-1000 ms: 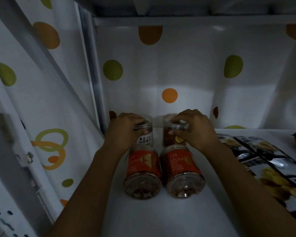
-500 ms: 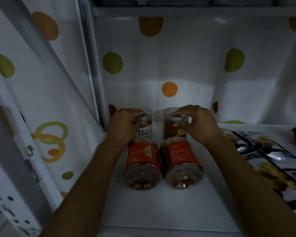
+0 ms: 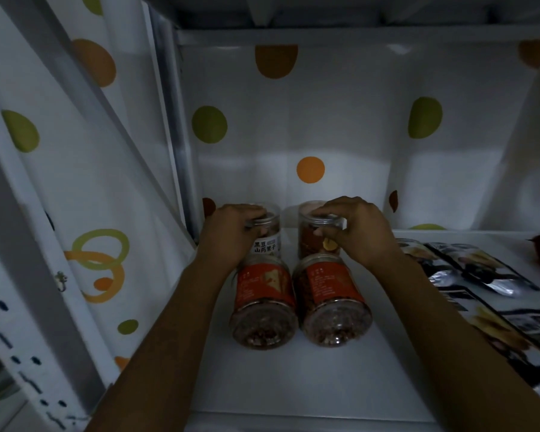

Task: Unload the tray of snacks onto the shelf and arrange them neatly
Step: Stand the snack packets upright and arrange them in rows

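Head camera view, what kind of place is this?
Likely a home pantry cupboard: white shelf board, white fabric walls with coloured dots, clear plastic snack jars with red labels.

A white cover (image 3: 356,126) printed with green and orange dots lined the back and sides. At the left its flap (image 3: 85,188) slanted down, bearing looped rings and a small zip pull (image 3: 61,278); a slotted white panel (image 3: 16,366) stood beside it
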